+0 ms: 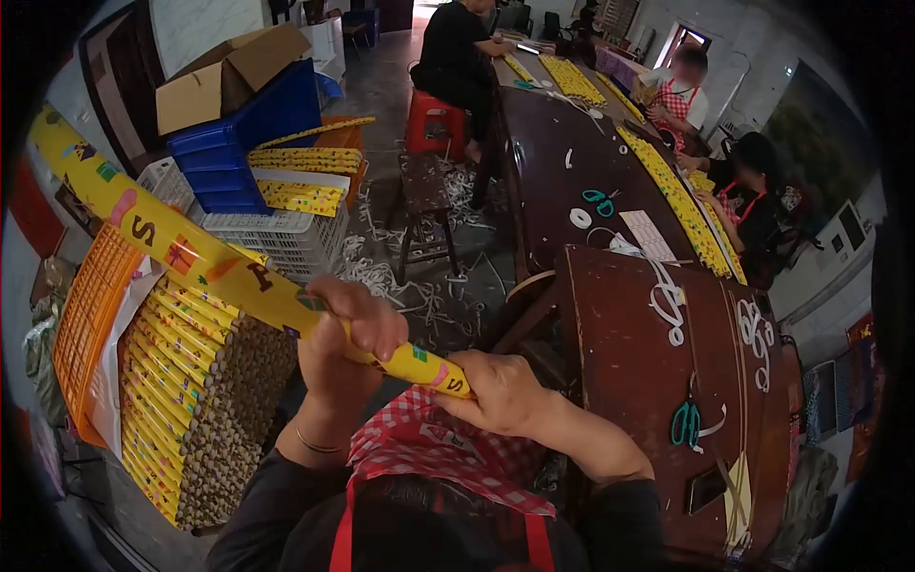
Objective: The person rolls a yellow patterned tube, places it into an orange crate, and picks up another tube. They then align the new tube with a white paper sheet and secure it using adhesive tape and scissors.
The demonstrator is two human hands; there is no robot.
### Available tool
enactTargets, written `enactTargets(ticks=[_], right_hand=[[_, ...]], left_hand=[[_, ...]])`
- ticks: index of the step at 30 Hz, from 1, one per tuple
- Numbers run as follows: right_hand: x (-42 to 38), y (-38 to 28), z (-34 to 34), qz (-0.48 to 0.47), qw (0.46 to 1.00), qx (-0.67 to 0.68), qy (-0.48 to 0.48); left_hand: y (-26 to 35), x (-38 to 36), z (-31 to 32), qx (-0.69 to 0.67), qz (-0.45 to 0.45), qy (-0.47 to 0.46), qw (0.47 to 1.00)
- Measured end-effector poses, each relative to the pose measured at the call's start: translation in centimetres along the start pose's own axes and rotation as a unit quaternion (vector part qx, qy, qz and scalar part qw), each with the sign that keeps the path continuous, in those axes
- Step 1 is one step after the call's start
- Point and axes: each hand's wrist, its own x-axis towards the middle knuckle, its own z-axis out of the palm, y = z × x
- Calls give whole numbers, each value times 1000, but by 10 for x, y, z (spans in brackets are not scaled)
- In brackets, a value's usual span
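Observation:
A long yellow roll of printed wrapping paper (181,246) slants across the view, from the upper left down to the front of my checked apron (448,443). My left hand (345,334) is wrapped round its lower half. Closer to the near end, my right hand (505,391) grips the same roll and covers its tip. Below the raised roll, on the left, many similar rolls (157,381) lie stacked with their hollow ends facing right, beside an orange crate (95,315).
At right, a brown table (620,334) bears teal scissors (684,424), white tape loops and a phone (705,491). Three people work around the farther table (553,181). White strips (381,286) litter the floor near a wooden stool (424,181). Blue bins (219,162) stand left.

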Motion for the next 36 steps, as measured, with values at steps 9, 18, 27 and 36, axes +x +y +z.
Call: enactTargets(ticks=[9,18,27,36], right_hand=[[0,7,2,-34,999,-19,-17],[9,1,-12,-94,989,-65,92],[7,6,-14,-71,987,-83,122],[0,23,-5,-52,981,-185,-10]], left_hand=[[10,1,-13,16,0,-24,1000],[9,5,-4,5,5,-66,998],[7,4,-6,-1,-3,-53,999],[19,1,-41,204,-91,160,962]])
